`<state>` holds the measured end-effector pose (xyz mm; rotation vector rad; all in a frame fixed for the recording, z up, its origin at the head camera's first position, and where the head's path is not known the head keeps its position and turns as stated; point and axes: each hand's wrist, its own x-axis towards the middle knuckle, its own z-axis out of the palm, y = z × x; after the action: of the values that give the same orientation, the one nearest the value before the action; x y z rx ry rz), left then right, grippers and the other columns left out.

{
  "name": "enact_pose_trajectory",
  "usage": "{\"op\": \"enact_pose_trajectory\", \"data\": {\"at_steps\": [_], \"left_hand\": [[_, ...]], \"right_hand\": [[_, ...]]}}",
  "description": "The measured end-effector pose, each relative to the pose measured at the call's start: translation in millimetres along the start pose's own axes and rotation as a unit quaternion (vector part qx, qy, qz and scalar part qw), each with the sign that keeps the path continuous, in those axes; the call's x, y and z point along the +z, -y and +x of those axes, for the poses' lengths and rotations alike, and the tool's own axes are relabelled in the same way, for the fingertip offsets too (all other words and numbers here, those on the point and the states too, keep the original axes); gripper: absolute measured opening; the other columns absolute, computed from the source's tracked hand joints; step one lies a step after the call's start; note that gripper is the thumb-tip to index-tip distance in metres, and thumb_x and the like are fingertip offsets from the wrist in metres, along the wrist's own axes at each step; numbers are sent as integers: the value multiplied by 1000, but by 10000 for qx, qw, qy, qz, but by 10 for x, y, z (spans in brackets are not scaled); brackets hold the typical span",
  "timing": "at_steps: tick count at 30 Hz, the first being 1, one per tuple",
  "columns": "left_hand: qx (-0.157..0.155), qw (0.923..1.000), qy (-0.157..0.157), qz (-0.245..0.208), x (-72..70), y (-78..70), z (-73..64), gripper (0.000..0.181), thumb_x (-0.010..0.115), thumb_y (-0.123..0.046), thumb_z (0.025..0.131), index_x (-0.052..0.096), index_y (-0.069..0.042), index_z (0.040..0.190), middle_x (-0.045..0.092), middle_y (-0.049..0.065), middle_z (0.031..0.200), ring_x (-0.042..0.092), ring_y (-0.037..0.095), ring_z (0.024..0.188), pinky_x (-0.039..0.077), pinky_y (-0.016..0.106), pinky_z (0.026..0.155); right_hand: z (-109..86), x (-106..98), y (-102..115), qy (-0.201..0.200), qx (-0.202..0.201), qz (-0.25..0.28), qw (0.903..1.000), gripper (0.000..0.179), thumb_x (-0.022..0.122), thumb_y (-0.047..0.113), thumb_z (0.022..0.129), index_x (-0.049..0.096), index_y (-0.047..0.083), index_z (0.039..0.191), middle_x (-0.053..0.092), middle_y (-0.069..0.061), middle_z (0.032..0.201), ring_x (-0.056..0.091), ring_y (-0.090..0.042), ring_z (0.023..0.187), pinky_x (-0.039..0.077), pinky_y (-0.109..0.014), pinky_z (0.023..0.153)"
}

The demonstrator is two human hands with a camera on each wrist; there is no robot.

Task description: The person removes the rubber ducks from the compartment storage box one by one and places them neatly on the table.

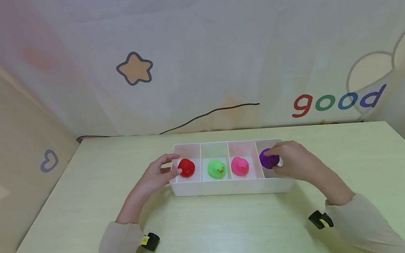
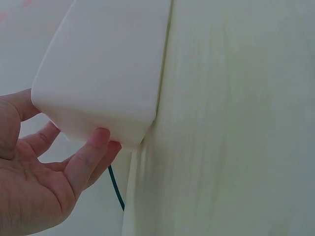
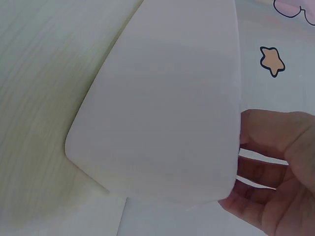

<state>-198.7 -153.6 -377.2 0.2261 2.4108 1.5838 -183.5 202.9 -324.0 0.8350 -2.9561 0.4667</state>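
Note:
A white box (image 1: 230, 187) with several compartments stands on the table. From left to right it holds a red toy duck (image 1: 188, 167), a light green toy duck (image 1: 216, 168), a pink toy duck (image 1: 240, 166) and a purple toy duck (image 1: 268, 160). At the box's left end, my left hand (image 1: 156, 175) has its thumb against the red duck and its forefinger spread apart above it. Other fingers (image 2: 83, 162) of that hand touch the box's outer end wall. My right hand (image 1: 293, 160) pinches the purple duck and partly covers it; its other fingers (image 3: 256, 172) lie along the outside of the box.
The pale wooden table (image 1: 212, 231) extends in front and to both sides of the box. Behind it rises a printed cloth backdrop (image 1: 196, 62), with side panels at left and right. Each sleeve carries a small black wrist camera (image 1: 150, 242).

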Motion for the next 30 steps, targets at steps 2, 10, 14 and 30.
{"op": "enact_pose_trajectory", "data": {"at_steps": [2, 10, 14, 30], "left_hand": [[11, 10000, -3, 4, -4, 0, -3, 46, 59, -18, 88, 45, -15, 131, 35, 12, 137, 43, 37, 121, 48, 42, 86], [-6, 10000, -25, -1, 0, 14, 7, 46, 60, -18, 87, 45, -16, 131, 36, 12, 137, 43, 36, 120, 48, 42, 86], [9, 10000, -4, -43, 2, 15, 5, 47, 60, -18, 87, 45, -14, 131, 36, 13, 137, 44, 37, 120, 48, 42, 86], [-51, 10000, 23, -80, 4, -4, 1, 47, 60, -19, 88, 45, -13, 132, 34, 15, 138, 42, 39, 120, 47, 44, 87]], "right_hand": [[-28, -23, -8, -144, -109, 49, 9998, 30, 74, -2, 68, 68, -5, 97, 65, -15, 90, 61, -28, 81, 54, -36, 67], [-148, -92, -66, -411, 64, 440, 9982, 38, 74, 0, 69, 64, -5, 105, 65, -16, 94, 61, -28, 83, 53, -40, 71], [-222, -135, -102, -584, 285, 765, 9950, 39, 74, 1, 70, 63, -5, 106, 64, -19, 99, 60, -30, 85, 52, -44, 73], [-591, -272, -305, -1346, 251, 1268, 9824, 39, 79, 0, 64, 66, 1, 102, 66, -15, 97, 62, -9, 78, 46, -9, 68]]}}
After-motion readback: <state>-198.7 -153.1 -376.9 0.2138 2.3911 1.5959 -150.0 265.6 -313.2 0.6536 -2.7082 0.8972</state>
